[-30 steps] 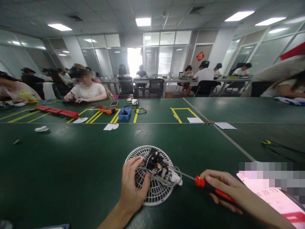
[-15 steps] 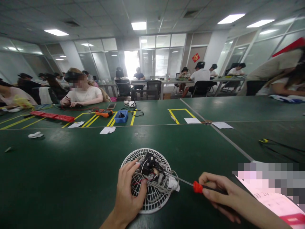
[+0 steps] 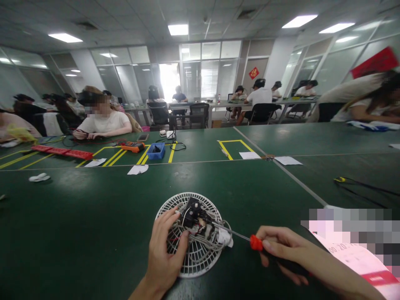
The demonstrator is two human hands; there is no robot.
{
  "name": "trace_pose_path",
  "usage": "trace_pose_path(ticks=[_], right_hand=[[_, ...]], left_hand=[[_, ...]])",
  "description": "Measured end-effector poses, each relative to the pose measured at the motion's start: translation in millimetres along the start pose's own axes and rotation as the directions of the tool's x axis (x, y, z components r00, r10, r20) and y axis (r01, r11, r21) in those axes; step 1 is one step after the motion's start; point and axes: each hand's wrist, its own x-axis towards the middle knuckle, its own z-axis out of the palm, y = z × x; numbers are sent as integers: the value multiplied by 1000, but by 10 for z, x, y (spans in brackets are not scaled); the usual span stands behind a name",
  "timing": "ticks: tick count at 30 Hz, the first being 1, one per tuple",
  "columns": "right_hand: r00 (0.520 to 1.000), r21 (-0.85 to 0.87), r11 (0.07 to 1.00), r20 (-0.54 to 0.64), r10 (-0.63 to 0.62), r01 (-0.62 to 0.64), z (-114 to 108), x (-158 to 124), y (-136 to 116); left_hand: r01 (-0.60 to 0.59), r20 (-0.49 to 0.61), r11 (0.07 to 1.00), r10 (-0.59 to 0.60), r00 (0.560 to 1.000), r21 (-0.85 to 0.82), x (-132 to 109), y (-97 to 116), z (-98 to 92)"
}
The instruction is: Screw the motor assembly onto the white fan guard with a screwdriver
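Note:
A round white fan grille [image 3: 193, 260] lies flat on the green table in front of me. On top of it sits a black motor and switch assembly [image 3: 194, 212] with loose white and red wires. My left hand [image 3: 164, 250] rests on the grille's left side, fingers curled against the assembly and wires. My right hand [image 3: 286, 254] is closed round a red-and-black-handled screwdriver [image 3: 256, 243]. Its thin metal shaft points left, with the tip among the parts on the grille.
A pink paper [image 3: 365, 260] lies at the right, near my right forearm. Farther back on the green table [image 3: 93, 216] are a blue tray [image 3: 156, 151], an orange meter [image 3: 133, 146], red strips [image 3: 62, 152], paper slips and black cables [image 3: 359, 187]. People sit at tables behind.
The camera view has shifted a little, so the grille appears slightly further left. Both hands keep their hold; the screwdriver stays pointed into the assembly.

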Motion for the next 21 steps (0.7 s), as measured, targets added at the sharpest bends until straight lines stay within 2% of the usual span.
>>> trace_pose_path(ticks=[5, 9, 14, 21], right_hand=[[993, -8, 999, -109, -51, 50, -38, -30, -37], [988, -30, 994, -112, -106, 103, -105, -66, 8], [983, -56, 994, -154, -101, 93, -129, -51, 18], [939, -3, 991, -318, -130, 136, -150, 10, -17]], left_hand=[[11, -1, 1000, -11, 1000, -2, -23, -27, 17], [10, -2, 1000, -10, 1000, -3, -39, -32, 26], [58, -29, 998, -59, 998, -33, -29, -27, 40], [79, -53, 994, -83, 995, -76, -18, -23, 51]])
